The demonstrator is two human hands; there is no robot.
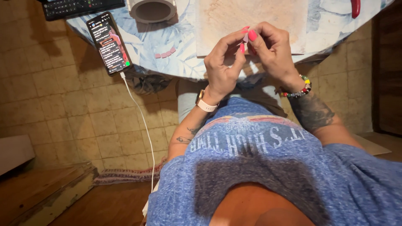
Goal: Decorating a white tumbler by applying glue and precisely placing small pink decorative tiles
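Note:
My left hand (pixel 222 62), with a white watch on its wrist, and my right hand (pixel 272 50), with a bead bracelet, meet over the table's near edge. Their fingertips, with pink nails, pinch one small pale pink piece (pixel 246 38) between them. Most of the piece is hidden by the fingers. A short row of similar small pink pieces (pixel 165 54) lies on the flowered tablecloth (pixel 146 42) to the left of my hands. A beige mat (pixel 251 16) lies on the table just behind my hands.
A phone (pixel 109 42) with a lit screen lies at the table's left edge, and its white cable (pixel 140 117) hangs to the tiled floor. A black remote (pixel 79 7), a grey roll (pixel 151 10) and a red object (pixel 355 8) sit further back.

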